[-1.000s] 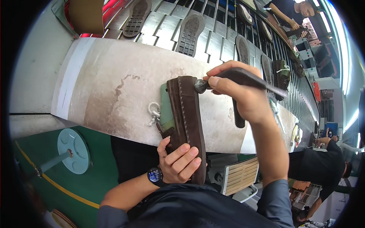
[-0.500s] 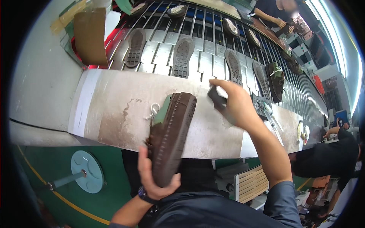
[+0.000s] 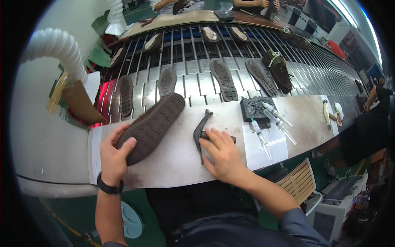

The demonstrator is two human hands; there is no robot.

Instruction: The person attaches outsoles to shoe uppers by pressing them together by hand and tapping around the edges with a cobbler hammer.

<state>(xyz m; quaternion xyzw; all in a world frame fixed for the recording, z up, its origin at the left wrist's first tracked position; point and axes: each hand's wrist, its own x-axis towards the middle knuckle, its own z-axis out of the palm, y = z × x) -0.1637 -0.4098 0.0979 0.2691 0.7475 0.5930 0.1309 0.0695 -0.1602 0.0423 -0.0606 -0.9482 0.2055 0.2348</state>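
My left hand (image 3: 113, 154) grips the heel or toe end of a brown shoe (image 3: 154, 127), thumb on the sole and fingers behind. The shoe is tilted over the worktable, its patterned sole facing me and its upper hidden. A hammer (image 3: 198, 132) with a curved dark head lies on the tabletop. Over its dark handle rests my right hand (image 3: 223, 155), fingers stretched out and apart; the handle's end shows past the knuckles. To the right of it, a black block (image 3: 258, 110) has several syringes (image 3: 261, 140) lying on and beside it.
Beyond the worktable (image 3: 181, 173) runs a slatted metal conveyor carrying several loose soles (image 3: 223, 80) and a brown shoe with a green lining (image 3: 278, 72). A yellow-handled tool (image 3: 326, 114) lies at the right end. A white flexible duct (image 3: 55, 43) stands left. People work across the conveyor and at right.
The shoe has swung left and turned its sole toward me. My right hand has come down to the tabletop, where the dark object it carried now lies as a hammer; its fingers have loosened.
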